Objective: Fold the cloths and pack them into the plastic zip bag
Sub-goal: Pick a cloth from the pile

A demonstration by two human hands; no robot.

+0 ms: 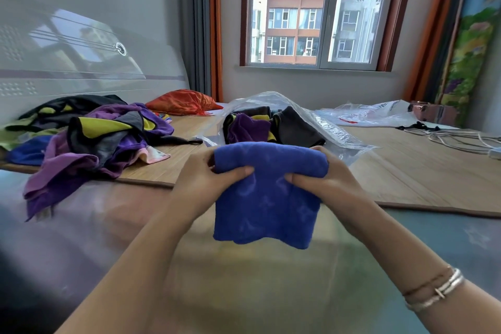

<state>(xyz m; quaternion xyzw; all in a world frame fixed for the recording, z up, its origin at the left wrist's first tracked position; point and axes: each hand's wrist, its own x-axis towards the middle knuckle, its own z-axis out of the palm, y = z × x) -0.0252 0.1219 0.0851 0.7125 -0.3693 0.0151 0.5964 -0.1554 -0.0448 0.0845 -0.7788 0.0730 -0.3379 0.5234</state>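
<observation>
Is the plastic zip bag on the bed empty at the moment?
No, the plastic zip bag already holds dark and purple folded cloths.

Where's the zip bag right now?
Head view, centre: the zip bag lies open on the bamboo mat, just beyond the blue cloth, unfolded pile to its left.

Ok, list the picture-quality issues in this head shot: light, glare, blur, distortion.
Head view: daylight from the window backlights the room; its reflection glares on the glossy grey headboard; wide-angle bending curves the woven bamboo mat edge; the forearms and bed near the bottom are soft, while the folded blue towel stays fairly sharp.
</observation>
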